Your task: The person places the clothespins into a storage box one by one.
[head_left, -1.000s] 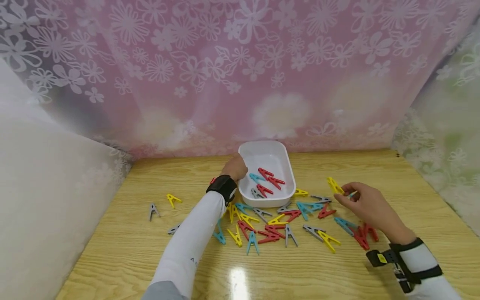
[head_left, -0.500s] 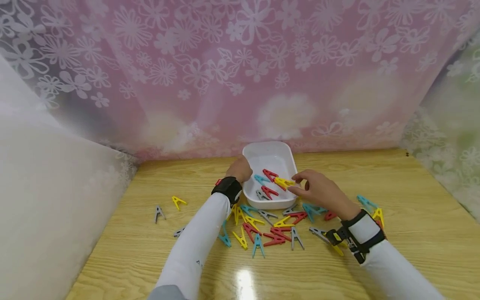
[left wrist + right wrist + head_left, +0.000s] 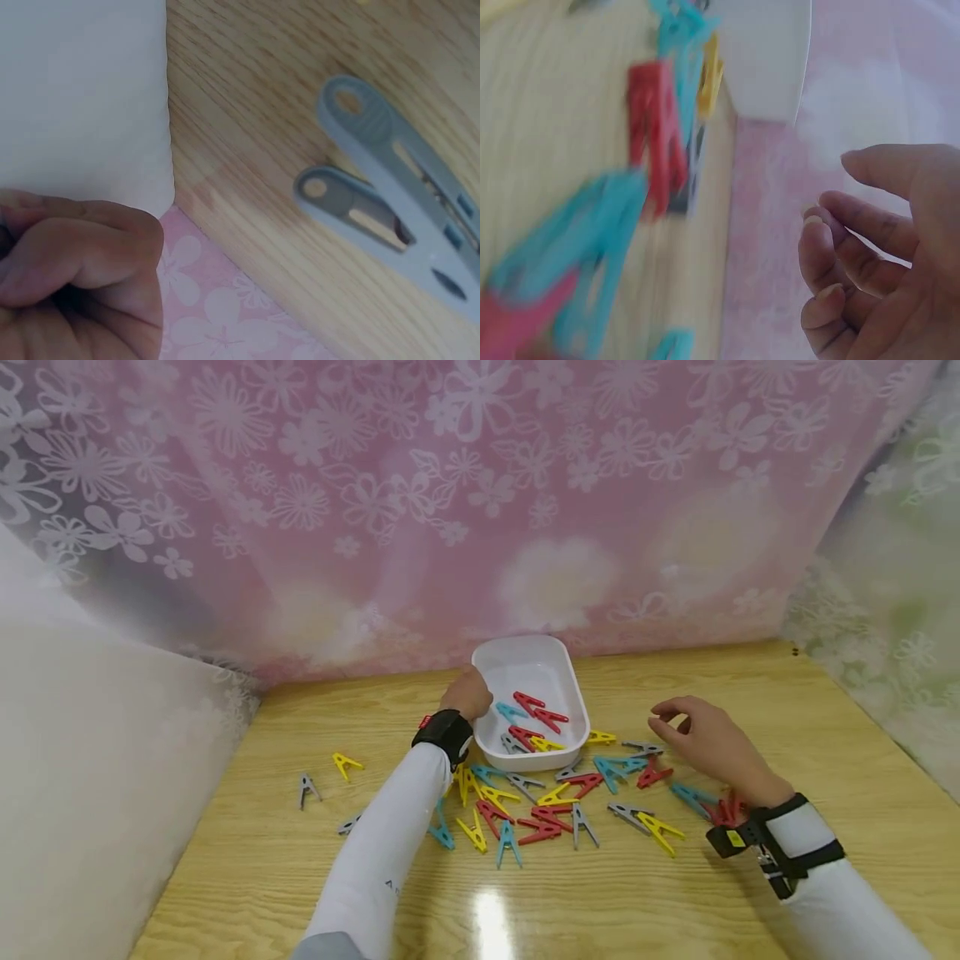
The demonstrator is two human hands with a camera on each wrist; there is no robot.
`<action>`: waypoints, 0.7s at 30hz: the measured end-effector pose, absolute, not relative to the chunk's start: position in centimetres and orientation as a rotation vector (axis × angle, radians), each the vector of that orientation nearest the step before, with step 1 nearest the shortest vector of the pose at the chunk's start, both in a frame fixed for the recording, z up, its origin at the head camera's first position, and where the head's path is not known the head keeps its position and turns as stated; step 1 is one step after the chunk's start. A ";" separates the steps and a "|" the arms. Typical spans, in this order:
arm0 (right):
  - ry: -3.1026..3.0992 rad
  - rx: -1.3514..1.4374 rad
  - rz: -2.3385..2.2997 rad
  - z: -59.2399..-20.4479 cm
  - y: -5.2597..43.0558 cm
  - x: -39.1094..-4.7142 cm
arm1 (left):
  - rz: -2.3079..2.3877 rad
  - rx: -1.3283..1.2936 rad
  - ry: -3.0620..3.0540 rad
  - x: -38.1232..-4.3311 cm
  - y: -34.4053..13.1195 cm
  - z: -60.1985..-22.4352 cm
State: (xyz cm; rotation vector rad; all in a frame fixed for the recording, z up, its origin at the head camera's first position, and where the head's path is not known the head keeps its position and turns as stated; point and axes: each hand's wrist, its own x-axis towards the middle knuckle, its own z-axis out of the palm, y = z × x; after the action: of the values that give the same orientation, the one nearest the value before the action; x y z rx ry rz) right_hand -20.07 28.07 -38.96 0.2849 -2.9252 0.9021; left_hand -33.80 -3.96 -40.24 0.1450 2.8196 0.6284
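Clothespins in tray; more on table before it.

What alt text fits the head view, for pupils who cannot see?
A person's left hand holds the edge of a white tub with some coloured pegs inside. The right hand, empty, hovers over a table strewn with more pegs.

White fabric left sleeve with small dark lettering, grey cloth, broad black wristband with red tag, white fabric right sleeve, black wrist straps, black box with yellow label
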 end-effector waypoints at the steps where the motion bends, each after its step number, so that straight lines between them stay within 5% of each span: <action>1: -2.920 0.260 0.895 -39.0 28.6 -19.8 | 0.622 0.145 2.821 -33.8 -3.9 -40.3; 21: -3.196 -0.137 0.772 -41.5 35.9 -17.4 | 0.630 0.114 2.830 -33.5 -3.7 -40.3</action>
State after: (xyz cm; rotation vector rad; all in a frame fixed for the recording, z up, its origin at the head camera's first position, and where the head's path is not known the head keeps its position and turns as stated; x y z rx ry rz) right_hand -17.38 35.91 -41.53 -0.1367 -3.1957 0.7721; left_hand -33.50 -3.69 -40.26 0.1139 2.8297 0.6296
